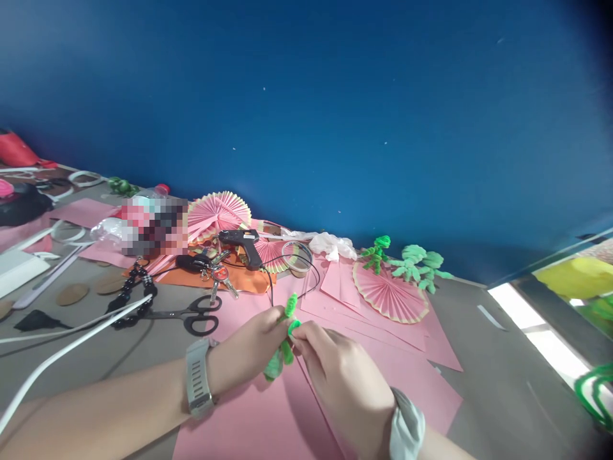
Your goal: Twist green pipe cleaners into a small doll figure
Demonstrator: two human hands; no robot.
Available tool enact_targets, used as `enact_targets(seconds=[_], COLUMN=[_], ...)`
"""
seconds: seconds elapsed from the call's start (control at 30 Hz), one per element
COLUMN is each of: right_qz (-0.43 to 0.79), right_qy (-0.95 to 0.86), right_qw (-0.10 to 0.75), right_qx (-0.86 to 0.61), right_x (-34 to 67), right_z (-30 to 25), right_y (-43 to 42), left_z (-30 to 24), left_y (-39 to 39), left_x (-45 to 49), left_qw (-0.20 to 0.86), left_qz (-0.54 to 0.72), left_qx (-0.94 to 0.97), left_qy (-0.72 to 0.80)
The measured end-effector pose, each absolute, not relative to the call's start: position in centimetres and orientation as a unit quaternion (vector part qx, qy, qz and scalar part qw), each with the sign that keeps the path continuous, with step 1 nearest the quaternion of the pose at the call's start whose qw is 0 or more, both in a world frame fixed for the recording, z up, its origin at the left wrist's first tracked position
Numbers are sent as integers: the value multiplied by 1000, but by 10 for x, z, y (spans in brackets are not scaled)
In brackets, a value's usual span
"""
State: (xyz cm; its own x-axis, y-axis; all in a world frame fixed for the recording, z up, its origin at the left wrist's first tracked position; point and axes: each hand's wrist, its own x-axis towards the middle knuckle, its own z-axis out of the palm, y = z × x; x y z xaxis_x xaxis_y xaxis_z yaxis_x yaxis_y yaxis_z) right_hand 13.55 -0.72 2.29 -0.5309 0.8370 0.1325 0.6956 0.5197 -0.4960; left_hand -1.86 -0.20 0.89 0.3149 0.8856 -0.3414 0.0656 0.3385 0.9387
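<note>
Fuzzy green pipe cleaners [287, 352] are bunched between my two hands, above pink paper [249, 421]. My left hand [251, 348] is closed around the bunch; one bright green end sticks up past the thumb, and a paler green part hangs below the fingers. With thumb and fingertips pressed together, my right hand [342, 367] pinches a bright green loop [294, 328] of the pipe cleaner. The fingers hide how the strands join.
Black scissors [189, 314], keys [221, 275] and a black glue gun [244, 243] lie to the left and behind. Pink paper fans [393, 291] and green pipe-cleaner figures [414, 262] rest near the blue wall [306, 115]. A white cable [71, 348] crosses the left side.
</note>
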Motion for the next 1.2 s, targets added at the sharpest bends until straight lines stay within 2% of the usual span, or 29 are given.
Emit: enact_targets(seconds=[0.07, 0.13, 0.3, 0.5, 0.7, 0.8, 0.9, 1.0, 1.07, 1.2], right_qz=[93, 50, 92, 81, 18, 113, 353, 570, 639, 647], right_qy=[-887, -901, -894, -913, -930, -902, -787, -660, -639, -640], right_qw=[193, 226, 281, 278, 269, 309, 350, 324, 265, 223], right_qx=[-410, -367, -336, -286, -250, -278, -365, -367, -335, -349], right_x=[134, 136, 142, 141, 144, 143, 139, 139, 143, 154], right_z=[20, 19, 25, 22, 17, 16, 12, 9, 10, 20], right_y=[-13, -12, -2, 1, 3, 2, 4, 16, 27, 40], left_z=[16, 23, 25, 23, 26, 26, 26, 25, 24, 23], left_y=[-4, -7, -9, -7, -7, -7, -6, -4, -2, 1], left_x=[-19, -20, -21, -22, -20, -19, -21, -24, -26, -28], left_qw=[648, 654, 659, 652, 659, 678, 705, 731, 747, 728], left_qz=[343, 383, 438, 434, 451, 455, 468, 450, 413, 335], left_qx=[473, 464, 461, 449, 429, 400, 370, 373, 393, 478], left_qy=[488, 458, 401, 430, 422, 417, 383, 354, 342, 358])
